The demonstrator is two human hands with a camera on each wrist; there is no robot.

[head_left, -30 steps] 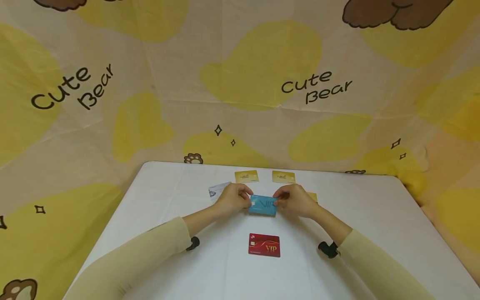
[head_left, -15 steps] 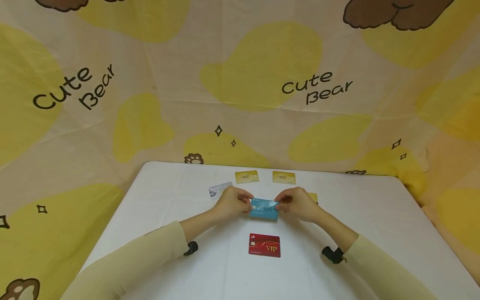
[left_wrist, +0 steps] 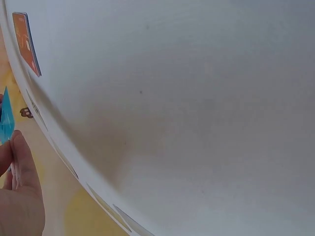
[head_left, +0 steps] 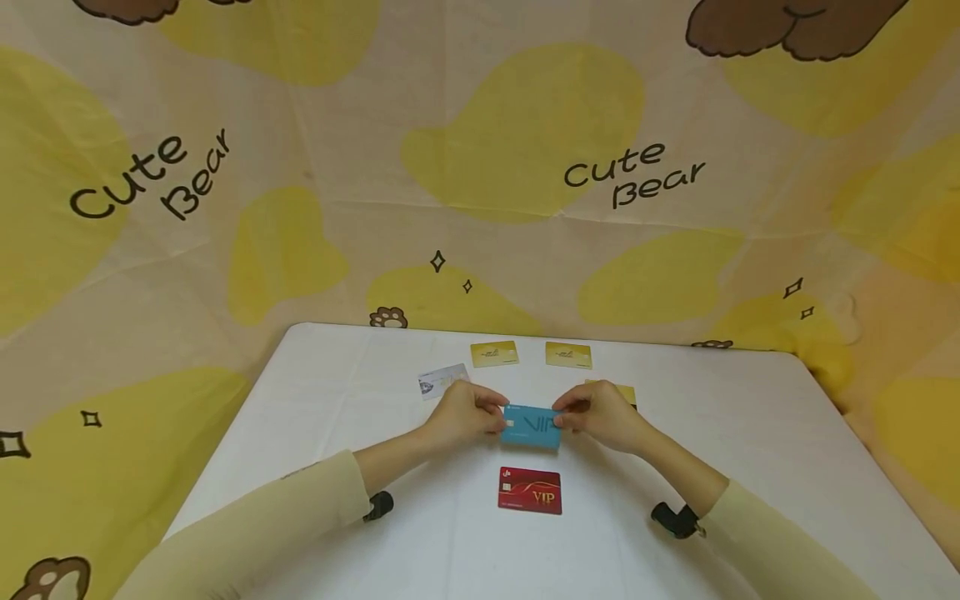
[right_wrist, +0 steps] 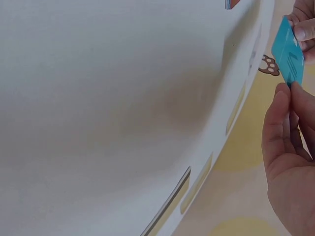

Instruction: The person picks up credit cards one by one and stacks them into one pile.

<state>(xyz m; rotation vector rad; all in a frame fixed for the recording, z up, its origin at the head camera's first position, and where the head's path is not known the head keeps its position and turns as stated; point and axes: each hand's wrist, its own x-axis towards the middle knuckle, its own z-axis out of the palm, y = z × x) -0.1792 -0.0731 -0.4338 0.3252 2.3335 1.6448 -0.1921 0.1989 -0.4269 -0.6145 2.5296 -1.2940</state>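
A blue VIP card (head_left: 529,427) with a chip is held up above the white table between both hands. My left hand (head_left: 463,414) pinches its left edge between thumb and fingers. At the opposite edge my right hand (head_left: 604,417) pinches the card the same way. In the right wrist view the blue card (right_wrist: 289,51) is tilted, its two ends gripped by the fingertips. Only a sliver of the blue card (left_wrist: 7,118) shows in the left wrist view. Nearer the front, a red VIP card (head_left: 529,490) lies flat; the wrist views show layered edges under it, like a small stack.
Two gold cards (head_left: 494,353) lie near the table's back edge. A silver-white card (head_left: 441,382) lies behind the left hand, partly covered by it. Behind the right hand another gold card (head_left: 626,393) is partly hidden. A patterned cloth (head_left: 495,167) hangs behind the white table (head_left: 345,367).
Both hands have drawn the blue card a little toward the front, closer to the red card. The cards lying on the table have not moved.
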